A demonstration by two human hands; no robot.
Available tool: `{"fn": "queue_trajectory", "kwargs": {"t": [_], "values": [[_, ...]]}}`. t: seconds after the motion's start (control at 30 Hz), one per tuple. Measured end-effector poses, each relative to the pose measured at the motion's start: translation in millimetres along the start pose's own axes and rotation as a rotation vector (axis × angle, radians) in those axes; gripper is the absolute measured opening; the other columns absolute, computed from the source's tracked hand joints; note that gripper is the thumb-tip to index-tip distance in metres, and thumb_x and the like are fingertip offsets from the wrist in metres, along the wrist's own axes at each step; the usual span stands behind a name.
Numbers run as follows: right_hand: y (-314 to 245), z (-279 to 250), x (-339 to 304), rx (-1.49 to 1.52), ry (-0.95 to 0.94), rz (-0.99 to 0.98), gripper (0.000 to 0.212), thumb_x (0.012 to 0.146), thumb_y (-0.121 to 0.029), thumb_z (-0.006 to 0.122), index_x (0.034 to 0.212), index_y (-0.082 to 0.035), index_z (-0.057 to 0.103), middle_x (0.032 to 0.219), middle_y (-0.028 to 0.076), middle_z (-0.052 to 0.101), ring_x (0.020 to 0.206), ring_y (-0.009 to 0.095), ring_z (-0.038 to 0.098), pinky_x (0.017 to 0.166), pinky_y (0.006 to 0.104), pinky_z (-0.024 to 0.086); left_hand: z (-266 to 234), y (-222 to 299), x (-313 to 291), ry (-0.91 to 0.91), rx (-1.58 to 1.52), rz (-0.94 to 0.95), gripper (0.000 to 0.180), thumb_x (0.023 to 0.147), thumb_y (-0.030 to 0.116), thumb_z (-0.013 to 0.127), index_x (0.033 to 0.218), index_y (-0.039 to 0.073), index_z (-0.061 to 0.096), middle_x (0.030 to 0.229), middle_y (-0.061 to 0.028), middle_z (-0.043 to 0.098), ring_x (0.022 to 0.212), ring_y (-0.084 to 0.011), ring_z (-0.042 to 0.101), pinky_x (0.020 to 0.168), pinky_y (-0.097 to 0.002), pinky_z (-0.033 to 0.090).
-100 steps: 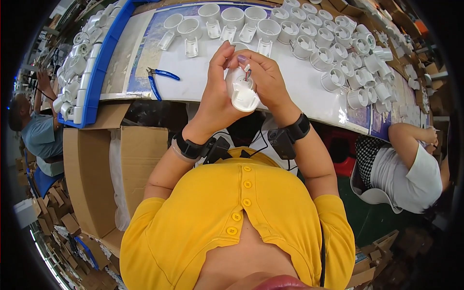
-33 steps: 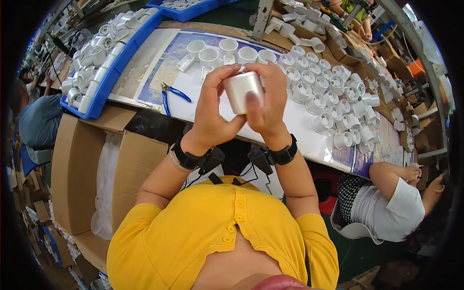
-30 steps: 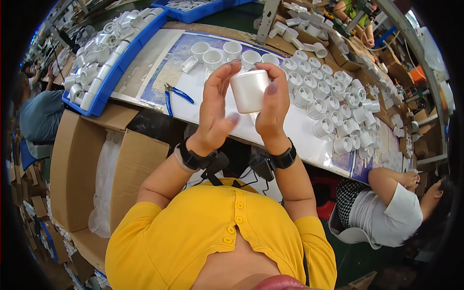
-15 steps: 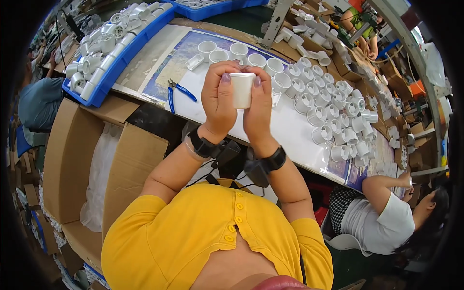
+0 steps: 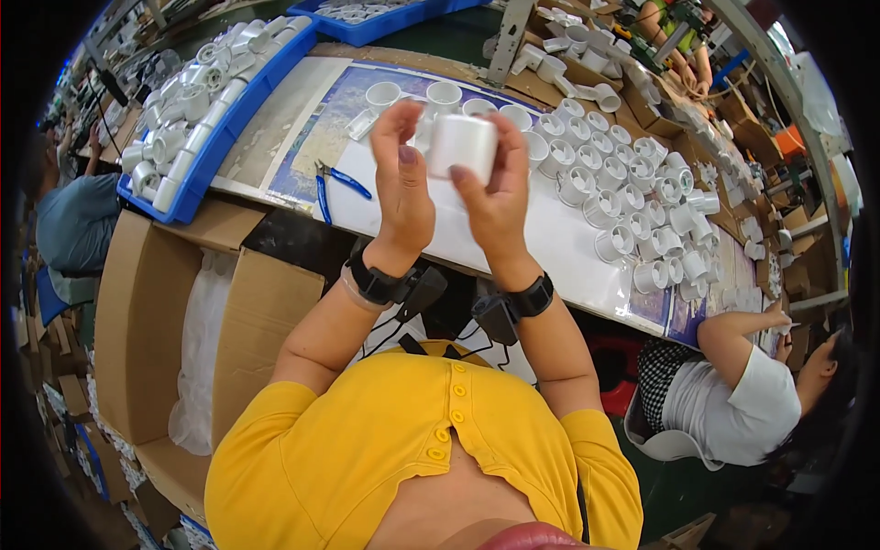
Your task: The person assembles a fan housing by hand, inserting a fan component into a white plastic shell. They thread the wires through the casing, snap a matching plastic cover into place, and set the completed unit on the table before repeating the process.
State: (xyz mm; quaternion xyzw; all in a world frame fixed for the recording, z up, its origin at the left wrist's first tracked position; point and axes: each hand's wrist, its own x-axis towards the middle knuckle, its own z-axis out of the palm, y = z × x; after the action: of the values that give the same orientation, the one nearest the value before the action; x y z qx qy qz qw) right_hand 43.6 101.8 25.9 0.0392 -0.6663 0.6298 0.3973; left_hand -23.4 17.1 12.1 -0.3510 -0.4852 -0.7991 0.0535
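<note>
**White cup held in both hands above the bench**

A white cup sits raised over the work table, at about 12 o'clock from the person's chest. The left hand grips its left side, fingers stretched up along the wall; the right hand closes on the right and lower side, thumb pressed to the cup. Both wrists carry black bands.

On the table beyond the hands, from 12 to 2 o'clock, stand many more white cups in loose rows, some upright, some on their sides. At 10 o'clock from the held cup lie blue-handled pliers on the white sheet, near a printed blue-and-tan mat.

At 10 to 11 o'clock a blue plastic tray holds white fittings piled together; a second blue tray lies at the far edge near 12 o'clock.

Below the table edge, at 8 o'clock, an open brown cardboard box is lined with a clear plastic bag.

A seated person in a white top works at 4 o'clock, another in a grey-blue shirt at 9 o'clock.
</note>
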Motion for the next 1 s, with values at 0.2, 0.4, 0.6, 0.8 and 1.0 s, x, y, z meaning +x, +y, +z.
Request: {"fn": "queue_trajectory", "kwargs": {"t": [0.2,0.4,0.6,0.8,1.0], "values": [[-12,-9,14,0.545,0.182,0.002,0.059,0.087,-0.018,0.060,0.137,-0.006,0.032,0.132,0.012,0.045,0.124,0.024,0.043,0.105,0.0375,0.036,3,-3,-23,0.049,-0.671,-0.471,0.058,0.096,0.035,0.048,0.139,0.003,0.026,0.139,-0.0114,0.040,0.127,-0.0233,0.040,0.105,-0.0333,0.033],[-12,8,-6,0.700,-0.008,0.219,0.036,0.094,-0.014,0.051,0.127,-0.006,0.041,0.134,0.009,0.043,0.122,0.018,0.043,0.105,0.0339,0.033,15,15,-6,-0.059,-0.723,-0.394,0.056,0.090,0.026,0.059,0.134,0.003,0.033,0.138,-0.0106,0.041,0.128,-0.0217,0.039,0.105,-0.0347,0.033],[12,14,-12,0.353,-0.019,0.004,0.030,0.098,-0.019,0.043,0.126,-0.010,0.040,0.135,0.011,0.043,0.124,0.023,0.043,0.107,0.0374,0.033,18,17,-6,0.012,-0.576,-0.293,0.041,0.085,0.016,0.062,0.121,0.004,0.045,0.136,-0.0112,0.043,0.128,-0.0226,0.040,0.106,-0.0356,0.032],[11,4,-5,0.523,-0.056,0.165,0.020,0.099,-0.018,0.042,0.118,-0.011,0.043,0.122,0.008,0.051,0.116,0.019,0.049,0.099,0.0332,0.041,9,-4,-7,-0.030,-0.136,-0.037,0.038,0.079,0.014,0.070,0.110,0.005,0.051,0.132,-0.0146,0.046,0.130,-0.0300,0.039,0.106,-0.0382,0.033],[13,-21,-19,0.560,-0.044,0.454,0.009,0.096,-0.013,0.047,0.104,-0.011,0.044,0.105,0.004,0.054,0.090,0.009,0.050,0.073,0.0186,0.041,-4,-1,-12,-0.267,0.272,0.249,0.066,0.071,0.021,0.082,0.122,0.008,0.042,0.137,-0.0209,0.041,0.133,-0.0341,0.033,0.106,-0.0410,0.030]]}}
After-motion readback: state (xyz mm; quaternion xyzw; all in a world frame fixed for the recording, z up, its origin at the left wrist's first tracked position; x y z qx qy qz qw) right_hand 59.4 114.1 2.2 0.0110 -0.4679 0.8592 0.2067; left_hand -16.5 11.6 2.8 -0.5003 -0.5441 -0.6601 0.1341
